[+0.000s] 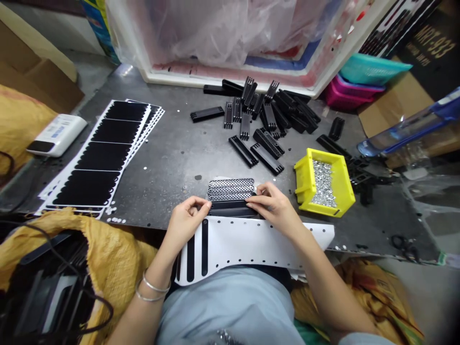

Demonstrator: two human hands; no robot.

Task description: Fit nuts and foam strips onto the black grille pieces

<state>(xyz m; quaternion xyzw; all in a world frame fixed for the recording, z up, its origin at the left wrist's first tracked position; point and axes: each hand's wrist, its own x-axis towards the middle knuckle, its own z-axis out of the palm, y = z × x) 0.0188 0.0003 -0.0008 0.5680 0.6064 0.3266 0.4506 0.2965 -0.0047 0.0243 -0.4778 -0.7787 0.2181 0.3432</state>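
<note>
At the table's near edge lies a row of black slotted bars (231,190), the farther ones with a patterned, perforated face turned up. My left hand (189,218) pinches the left end of a flat black strip (230,204) over the nearer bars. My right hand (275,207) has thumb and fingers closed at the strip's right end. Whether the strip touches the bar beneath is too fine to see. Below my hands, a white backing sheet (251,242) rests across my lap and the table edge, with a few long black strips (204,247) at its left.
A yellow bin (343,187) of small metal pieces stands right. Loose black bars (268,117) are heaped behind. Sheets of black strips (102,153) and a white device (59,134) lie left. An open yellow sack (118,239) sits front left; scissors (406,244) lie far right.
</note>
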